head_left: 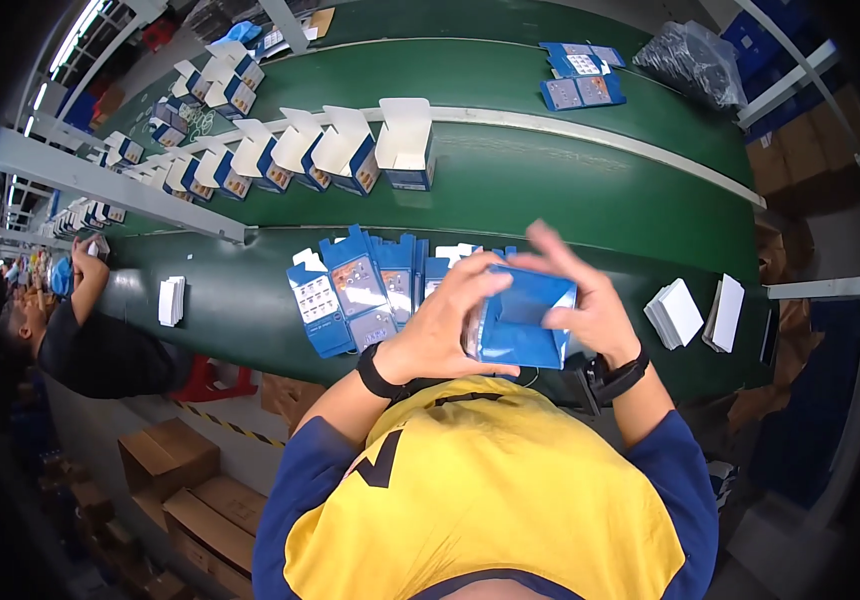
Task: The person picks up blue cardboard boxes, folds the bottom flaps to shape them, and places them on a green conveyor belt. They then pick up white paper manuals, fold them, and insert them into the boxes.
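Observation:
A small blue folding carton (525,325) is held up in front of my chest, its blue end facing up. My left hand (440,325) is closed round its left side. On the carton's right, my right hand (590,300) has its fingers spread and slightly blurred, with the thumb against the edge of the blue end. Behind and to the left of the carton, a pile of flat printed blue cartons (355,290) lies on the green bench (240,290). My hands partly hide this pile.
Open white-and-blue boxes (405,145) stand in a row on the green conveyor (530,170). White card stacks (675,313) lie at right, another stack (172,300) at left. More flat cartons (583,77) and a plastic bag (692,62) lie farther back. A co-worker (100,340) is at left.

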Available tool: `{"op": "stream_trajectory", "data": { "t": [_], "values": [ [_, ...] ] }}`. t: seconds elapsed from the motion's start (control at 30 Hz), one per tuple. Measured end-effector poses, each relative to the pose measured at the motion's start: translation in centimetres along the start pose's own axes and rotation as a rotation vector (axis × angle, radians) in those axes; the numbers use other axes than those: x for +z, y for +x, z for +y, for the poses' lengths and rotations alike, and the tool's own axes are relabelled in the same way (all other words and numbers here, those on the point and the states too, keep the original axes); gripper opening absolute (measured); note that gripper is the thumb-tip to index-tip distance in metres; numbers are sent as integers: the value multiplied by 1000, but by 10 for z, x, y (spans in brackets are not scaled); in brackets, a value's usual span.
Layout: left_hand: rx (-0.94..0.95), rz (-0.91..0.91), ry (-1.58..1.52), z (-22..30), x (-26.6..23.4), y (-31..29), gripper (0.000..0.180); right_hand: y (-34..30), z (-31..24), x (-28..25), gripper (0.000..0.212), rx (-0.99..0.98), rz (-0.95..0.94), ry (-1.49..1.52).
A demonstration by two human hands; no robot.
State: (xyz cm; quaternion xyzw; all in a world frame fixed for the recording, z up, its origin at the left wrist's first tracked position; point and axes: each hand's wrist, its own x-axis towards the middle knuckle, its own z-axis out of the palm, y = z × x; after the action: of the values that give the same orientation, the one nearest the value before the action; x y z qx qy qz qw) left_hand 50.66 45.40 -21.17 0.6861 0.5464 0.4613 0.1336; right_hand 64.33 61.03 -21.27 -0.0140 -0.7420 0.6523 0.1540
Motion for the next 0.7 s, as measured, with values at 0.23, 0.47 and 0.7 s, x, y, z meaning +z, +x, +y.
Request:
{"op": "stream_trajectory", "data": {
  "t": [0.23, 0.47, 0.7],
  "values": [
    [-58, 338, -5, -1, 28, 16, 117, 2, 4, 27, 107, -160, 323, 348],
    [199, 67, 290, -41, 6, 2, 90, 13, 47, -20, 91, 514, 33, 769],
    [-486, 83, 574, -90, -10, -30, 72, 92, 71, -59, 105, 577, -72, 446]
  ]
}}
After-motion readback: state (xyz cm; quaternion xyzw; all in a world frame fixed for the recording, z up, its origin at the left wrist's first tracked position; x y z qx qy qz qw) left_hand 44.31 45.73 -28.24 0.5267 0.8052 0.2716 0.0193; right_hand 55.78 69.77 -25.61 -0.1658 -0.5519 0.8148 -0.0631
